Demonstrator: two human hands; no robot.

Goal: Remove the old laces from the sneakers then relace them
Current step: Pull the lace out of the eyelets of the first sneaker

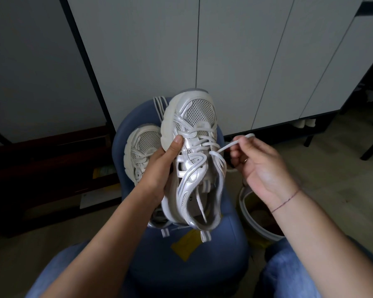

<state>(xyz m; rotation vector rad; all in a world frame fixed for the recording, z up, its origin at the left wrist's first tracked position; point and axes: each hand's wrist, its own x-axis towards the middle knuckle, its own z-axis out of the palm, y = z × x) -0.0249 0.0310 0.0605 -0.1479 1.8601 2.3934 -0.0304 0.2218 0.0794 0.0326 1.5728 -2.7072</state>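
On the blue stool (202,265): second sneaker (142,145) lies, toe away.
Held sneaker (194,117): raised above the stool, lower rows laced.
Left hand (159,166): clamped on its side.
Right hand (263,166): pinching the lace (224,147), drawn taut rightward.
Tip: pull in line with the lace, with the shoe kept steady.

Second sneaker (143,143) half behind the left hand (159,167) and nearer sneaker (195,117)

Two sneakers (194,117) (142,145), two hands (159,168) (261,166), one blue stool (181,269) and one bin (251,220).
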